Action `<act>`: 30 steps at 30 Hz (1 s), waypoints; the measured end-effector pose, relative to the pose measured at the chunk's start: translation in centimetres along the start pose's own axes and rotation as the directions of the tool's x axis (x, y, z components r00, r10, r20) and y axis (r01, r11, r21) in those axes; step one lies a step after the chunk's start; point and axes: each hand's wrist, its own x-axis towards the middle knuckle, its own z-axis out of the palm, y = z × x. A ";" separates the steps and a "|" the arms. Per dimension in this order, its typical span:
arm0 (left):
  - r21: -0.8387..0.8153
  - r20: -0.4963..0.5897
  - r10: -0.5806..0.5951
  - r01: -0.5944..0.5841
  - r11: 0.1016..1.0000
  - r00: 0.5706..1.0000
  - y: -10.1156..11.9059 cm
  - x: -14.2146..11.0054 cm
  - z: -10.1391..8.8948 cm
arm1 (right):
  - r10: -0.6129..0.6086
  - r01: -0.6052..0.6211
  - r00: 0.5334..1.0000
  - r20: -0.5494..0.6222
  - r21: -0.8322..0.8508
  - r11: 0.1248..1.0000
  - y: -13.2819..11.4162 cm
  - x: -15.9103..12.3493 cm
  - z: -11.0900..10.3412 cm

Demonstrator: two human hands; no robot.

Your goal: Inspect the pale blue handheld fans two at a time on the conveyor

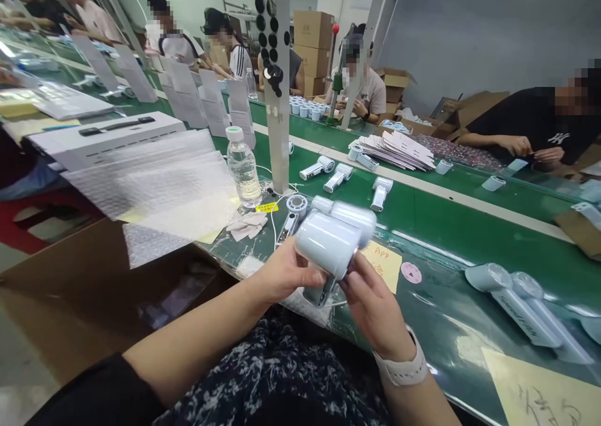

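Note:
Both my hands hold a pale blue hair dryer [328, 241] with a thick round barrel, just above the near edge of the bench. My left hand [288, 273] grips it from the left, its thumb below the barrel. The fingers of my right hand [375, 304] close on its right end; a white watch is on that wrist. Part of the handle shows below the barrel, between the hands. Right behind it lies another pale blue dryer [361, 219], partly covered. One more dryer [295, 210] lies at the left, its round end facing up.
A water bottle [243, 169] stands left of a metal post [277, 132]. Bubble wrap sheets [164, 188] lie over the bench's left side, above an open carton [94, 288]. Several dryers rest on the green conveyor [422, 207]. Two more dryers [521, 307] lie at right. Co-workers sit opposite.

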 end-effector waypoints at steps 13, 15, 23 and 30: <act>-0.226 -0.077 -0.188 0.167 0.960 0.979 -0.6 -0.1 -1.7 | 0.142 -0.118 0.987 -0.079 0.258 0.959 -1.2 -0.9 -0.4; -0.203 -0.020 -0.171 0.164 0.965 0.985 -0.6 -0.5 -1.3 | 0.101 -0.083 0.993 -0.060 0.256 0.963 -1.3 -1.1 -0.5; -0.023 0.066 -0.085 0.087 0.996 0.994 -0.4 -0.5 -0.2 | 0.021 -0.015 0.999 -0.034 0.163 0.987 -1.4 -1.9 -0.3; -0.011 0.126 -0.124 0.126 0.992 0.984 -0.5 -0.7 0.2 | 0.032 -0.029 0.999 -0.025 0.125 0.992 -1.1 -2.1 -0.1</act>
